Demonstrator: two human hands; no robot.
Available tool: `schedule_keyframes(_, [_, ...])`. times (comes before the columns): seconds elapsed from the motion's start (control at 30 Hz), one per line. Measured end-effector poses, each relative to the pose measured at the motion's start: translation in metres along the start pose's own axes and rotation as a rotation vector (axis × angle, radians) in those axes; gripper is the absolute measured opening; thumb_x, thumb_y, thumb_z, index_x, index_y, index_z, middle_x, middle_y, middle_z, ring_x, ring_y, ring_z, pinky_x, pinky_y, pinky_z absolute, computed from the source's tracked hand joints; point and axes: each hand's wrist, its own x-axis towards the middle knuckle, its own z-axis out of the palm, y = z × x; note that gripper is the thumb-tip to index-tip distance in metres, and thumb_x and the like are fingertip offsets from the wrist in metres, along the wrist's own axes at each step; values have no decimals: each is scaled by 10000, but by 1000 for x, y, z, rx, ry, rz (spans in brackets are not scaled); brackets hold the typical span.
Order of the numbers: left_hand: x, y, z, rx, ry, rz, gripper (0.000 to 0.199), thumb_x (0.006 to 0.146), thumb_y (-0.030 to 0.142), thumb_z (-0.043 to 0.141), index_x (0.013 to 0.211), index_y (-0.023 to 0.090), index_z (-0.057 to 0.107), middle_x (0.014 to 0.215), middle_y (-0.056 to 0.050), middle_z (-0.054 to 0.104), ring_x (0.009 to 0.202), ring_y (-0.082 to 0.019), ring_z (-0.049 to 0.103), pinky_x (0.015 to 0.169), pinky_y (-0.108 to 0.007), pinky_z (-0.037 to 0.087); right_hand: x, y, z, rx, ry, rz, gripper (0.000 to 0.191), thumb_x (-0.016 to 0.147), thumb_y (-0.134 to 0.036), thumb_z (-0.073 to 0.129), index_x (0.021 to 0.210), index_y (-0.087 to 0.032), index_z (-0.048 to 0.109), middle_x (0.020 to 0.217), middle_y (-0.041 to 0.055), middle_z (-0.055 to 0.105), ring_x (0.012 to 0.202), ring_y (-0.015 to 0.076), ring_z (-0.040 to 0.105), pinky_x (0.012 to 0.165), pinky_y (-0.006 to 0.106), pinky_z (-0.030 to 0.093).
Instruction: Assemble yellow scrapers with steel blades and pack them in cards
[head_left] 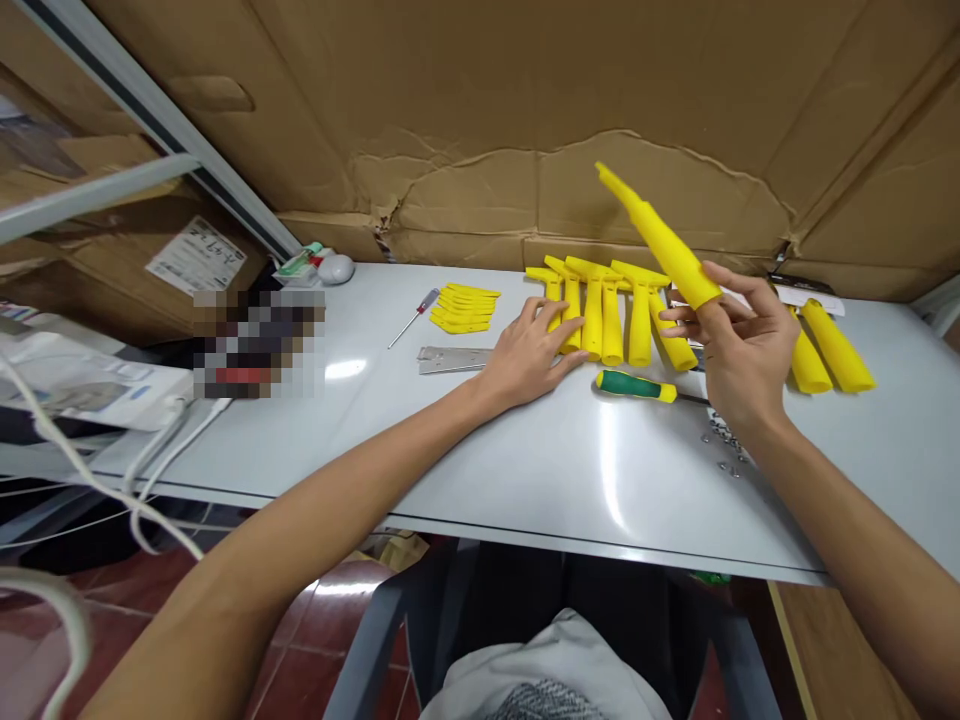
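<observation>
Raised above the table, a yellow plastic handle (671, 250) with a narrow tip pointing up and left is gripped at its wide end by my right hand (754, 345). My left hand (529, 350) lies on the table with its fingers apart, against the left end of a row of yellow handles (592, 320) with crosspieces. Below that row is a green and yellow screwdriver (634, 386), its shaft running behind my right hand. Small loose screws (727, 468) lie near my right wrist. Right of that hand, two more yellow handles (838, 345) lie side by side.
Several thin yellow strips (465, 308) lie stacked beside a small screwdriver (414, 318). A flat metal piece (454, 360) reaches under my left hand. Cardboard (465, 120) stands along the table's back. White cables (161, 465) hang over the left edge.
</observation>
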Motion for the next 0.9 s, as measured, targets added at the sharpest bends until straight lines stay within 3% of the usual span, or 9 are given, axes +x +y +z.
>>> schedule_keyframes(0.17, [3, -4, 2, -28, 2, -1, 506, 1065, 506, 592, 1464, 201, 650, 1551, -158, 578, 1438, -376, 453, 1103, -589, 546, 4, -13, -2, 236, -4, 167, 351, 836, -175, 785, 1112, -329, 635, 897, -30, 778, 697, 145, 701, 629, 291, 624])
schedule_keyframes(0.3, [2, -8, -4, -168, 149, 48, 454, 1079, 468, 560, 1433, 199, 653, 1537, -151, 592, 1435, -339, 486, 1209, -577, 450, -4, -17, 3, 247, -61, 208, 573, 830, -155, 761, 1343, -361, 614, 878, -41, 720, 627, 124, 632, 553, 261, 558])
schedule_keyframes(0.37, [1, -4, -13, -312, 242, 62, 390, 1092, 451, 533, 1368, 218, 681, 1456, -123, 655, 1391, -293, 545, 1215, -531, 450, -13, -18, 6, 175, -152, 146, 567, 886, -199, 753, 1394, -399, 600, 878, -44, 673, 621, 126, 627, 555, 274, 558])
schedule_keyframes(0.43, [-1, 5, -23, -493, 266, 50, 365, 1096, 474, 526, 1307, 236, 704, 1342, -96, 720, 1291, -253, 625, 1185, -486, 478, -22, -19, 9, 11, -292, 86, 445, 951, -221, 694, 1363, -382, 640, 880, -28, 628, 652, 135, 636, 612, 304, 586])
schedule_keyframes(0.53, [-4, 19, -32, -809, 162, -34, 422, 1078, 558, 551, 1308, 237, 698, 1327, -101, 737, 1232, -231, 678, 1128, -434, 523, -31, -22, 11, -296, -500, -101, 322, 992, -172, 589, 1245, -314, 727, 980, 31, 623, 814, 172, 667, 759, 365, 614])
schedule_keyframes(0.63, [-4, 25, -33, -1092, 57, -84, 562, 1038, 657, 578, 1407, 234, 621, 1387, -132, 712, 1292, -243, 675, 1099, -405, 550, -37, -30, 11, -417, -713, -318, 290, 971, -135, 588, 1162, -274, 756, 1000, 59, 635, 887, 194, 653, 827, 387, 599])
schedule_keyframes(0.77, [1, 20, -29, -1303, 60, -144, 759, 975, 725, 637, 1550, 267, 449, 1403, -135, 701, 1201, -232, 721, 1007, -372, 587, -45, -40, 14, -392, -898, -249, 183, 964, -181, 656, 1121, -246, 725, 969, 48, 653, 816, 169, 646, 789, 347, 580])
schedule_keyframes(0.9, [4, 15, -34, -1433, 85, -244, 715, 986, 690, 639, 1522, 270, 417, 1338, -124, 729, 1086, -231, 763, 908, -383, 610, -53, -45, 19, -368, -987, -138, 126, 910, -115, 646, 931, -233, 686, 952, 34, 658, 852, 168, 635, 787, 320, 547])
